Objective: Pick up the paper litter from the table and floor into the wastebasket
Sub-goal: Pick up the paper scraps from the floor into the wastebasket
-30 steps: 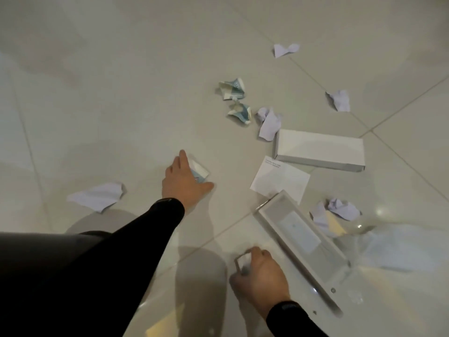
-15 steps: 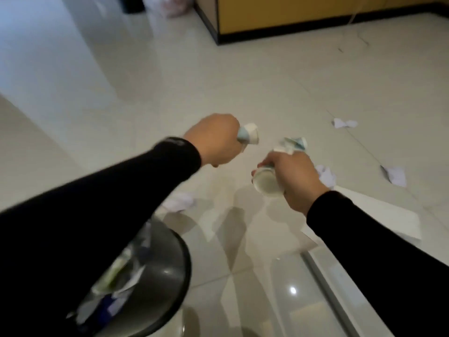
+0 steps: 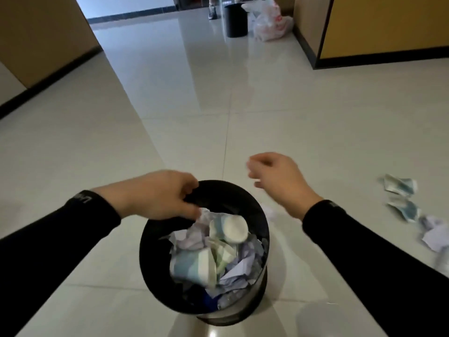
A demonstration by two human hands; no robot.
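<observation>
a black round wastebasket (image 3: 226, 193) is seen from above, standing on a pale tiled floor (image 3: 194, 117) in the near centre. it is filled almost to the rim with crumpled paper (image 3: 238, 266), a white paper cup (image 3: 230, 228) towards the far side and a teal-banded cup (image 3: 192, 266) nearer.

the left hand (image 3: 160, 194) is held over the far left edge of the rim, its fingers hanging loosely curled and nothing gripped. the right hand (image 3: 279, 177) is held above the floor just past the far right edge of the rim; it is blurred, with fingers relaxed and half bent, and nothing is seen in it.

a small white scrap (image 3: 268, 211) lies just beside the basket's right side. well apart on the right, a teal-printed scrap (image 3: 399, 186), a second teal scrap (image 3: 404, 210) and crumpled white sheets (image 3: 435, 237) are scattered near the frame edge.

a broad stretch of floor is bounded by a brown wall (image 3: 36, 40) on the left and a yellow partition (image 3: 388, 27) on the right. at its far end a second black bin (image 3: 235, 20) and a plastic bag (image 3: 269, 20) are seen.
</observation>
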